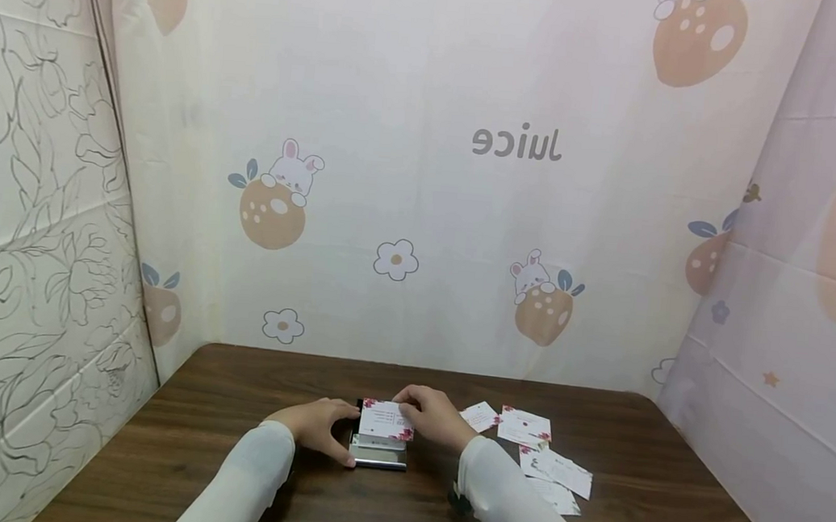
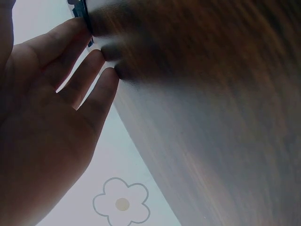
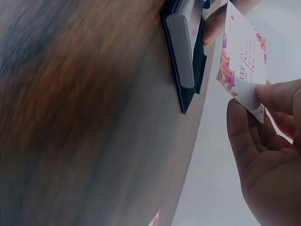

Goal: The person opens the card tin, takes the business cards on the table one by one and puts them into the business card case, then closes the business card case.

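A floral business card (image 1: 387, 419) is pinched between the thumb and fingers of my right hand (image 1: 443, 418), tilted above a card case. In the right wrist view, the card (image 3: 242, 63) shows pink and orange corners and printed text. The card case (image 1: 377, 457) lies on the table, black with a silver front panel, its lid open. A white card edge shows inside it, and the held card hides the rest. My left hand (image 1: 315, 425) holds the case at its left side, thumb by the near corner and fingers by the far part. Its other fingertips (image 2: 110, 75) rest low near the tabletop.
Right of my right hand, several floral cards (image 1: 525, 427) lie scattered and partly overlapping on the brown wooden table (image 1: 230, 450). A patterned cloth (image 1: 414, 309) hangs behind the table's far edge, and more cloth hangs at both sides.
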Demonstrator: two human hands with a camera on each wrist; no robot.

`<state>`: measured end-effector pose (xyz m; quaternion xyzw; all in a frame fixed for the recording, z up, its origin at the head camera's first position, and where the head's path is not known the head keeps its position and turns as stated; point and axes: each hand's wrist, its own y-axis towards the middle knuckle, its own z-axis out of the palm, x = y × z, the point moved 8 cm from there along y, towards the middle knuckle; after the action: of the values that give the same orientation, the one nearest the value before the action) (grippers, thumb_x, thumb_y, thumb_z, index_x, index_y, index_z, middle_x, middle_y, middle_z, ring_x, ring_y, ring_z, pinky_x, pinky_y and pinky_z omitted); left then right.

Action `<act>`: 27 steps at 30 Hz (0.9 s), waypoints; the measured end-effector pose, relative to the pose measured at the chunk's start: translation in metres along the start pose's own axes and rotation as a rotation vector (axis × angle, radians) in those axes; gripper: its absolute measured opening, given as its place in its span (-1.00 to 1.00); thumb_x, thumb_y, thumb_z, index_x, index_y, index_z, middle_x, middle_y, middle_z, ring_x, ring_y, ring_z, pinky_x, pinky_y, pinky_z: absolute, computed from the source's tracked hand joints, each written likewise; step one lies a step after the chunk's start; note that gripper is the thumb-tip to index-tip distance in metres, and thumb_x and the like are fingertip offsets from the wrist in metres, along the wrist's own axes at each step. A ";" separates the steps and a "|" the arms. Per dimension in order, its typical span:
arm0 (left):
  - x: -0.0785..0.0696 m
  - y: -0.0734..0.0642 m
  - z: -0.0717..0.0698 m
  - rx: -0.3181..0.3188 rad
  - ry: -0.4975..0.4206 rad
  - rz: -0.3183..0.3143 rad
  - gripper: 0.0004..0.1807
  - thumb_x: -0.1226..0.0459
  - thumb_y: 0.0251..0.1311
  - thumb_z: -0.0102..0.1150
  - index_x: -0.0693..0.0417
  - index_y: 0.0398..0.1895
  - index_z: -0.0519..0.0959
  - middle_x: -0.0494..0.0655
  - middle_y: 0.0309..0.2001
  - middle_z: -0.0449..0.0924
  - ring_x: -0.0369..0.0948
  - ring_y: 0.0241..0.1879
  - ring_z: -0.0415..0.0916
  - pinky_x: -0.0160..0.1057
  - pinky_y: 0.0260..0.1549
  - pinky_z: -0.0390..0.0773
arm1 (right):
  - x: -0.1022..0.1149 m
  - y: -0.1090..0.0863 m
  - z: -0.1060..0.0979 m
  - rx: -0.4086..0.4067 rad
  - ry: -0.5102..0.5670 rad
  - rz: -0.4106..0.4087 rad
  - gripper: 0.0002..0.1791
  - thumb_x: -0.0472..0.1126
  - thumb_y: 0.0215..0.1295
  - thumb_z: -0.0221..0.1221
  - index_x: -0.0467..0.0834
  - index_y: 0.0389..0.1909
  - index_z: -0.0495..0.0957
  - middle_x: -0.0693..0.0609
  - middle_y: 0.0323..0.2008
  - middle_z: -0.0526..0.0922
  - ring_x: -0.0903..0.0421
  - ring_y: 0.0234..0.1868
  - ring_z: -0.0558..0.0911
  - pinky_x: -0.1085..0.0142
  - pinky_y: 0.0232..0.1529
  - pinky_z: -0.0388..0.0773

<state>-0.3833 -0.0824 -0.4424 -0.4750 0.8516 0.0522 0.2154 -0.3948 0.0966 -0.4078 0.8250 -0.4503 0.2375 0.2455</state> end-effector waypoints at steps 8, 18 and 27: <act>-0.001 0.002 0.000 -0.003 -0.007 -0.004 -0.03 -0.15 -0.09 0.53 0.14 0.37 0.44 0.03 0.34 0.42 0.03 0.37 0.27 0.09 0.31 0.28 | -0.001 0.005 0.011 0.018 0.019 0.013 -0.86 -0.27 0.46 0.15 -0.02 -0.13 0.66 0.13 -0.20 0.64 0.14 -0.22 0.54 0.14 -0.08 0.55; -0.002 -0.001 0.001 0.011 -0.010 -0.016 -0.03 -0.15 -0.07 0.52 0.10 0.39 0.42 0.02 0.37 0.39 0.03 0.39 0.25 0.10 0.29 0.30 | -0.007 0.004 0.020 0.042 -0.001 0.021 -0.87 -0.26 0.44 0.18 0.01 -0.14 0.66 0.15 -0.20 0.64 0.14 -0.20 0.54 0.10 -0.03 0.55; -0.001 -0.001 0.001 0.016 -0.015 -0.016 -0.04 -0.14 -0.06 0.52 0.09 0.39 0.42 0.05 0.38 0.36 0.05 0.40 0.23 0.14 0.30 0.29 | -0.008 0.001 0.024 0.069 0.005 0.056 -0.88 -0.24 0.40 0.23 0.02 -0.14 0.68 0.18 -0.26 0.61 0.13 -0.23 0.52 0.10 -0.05 0.53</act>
<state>-0.3816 -0.0819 -0.4427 -0.4798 0.8464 0.0472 0.2261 -0.3948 0.0864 -0.4305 0.8195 -0.4641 0.2617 0.2112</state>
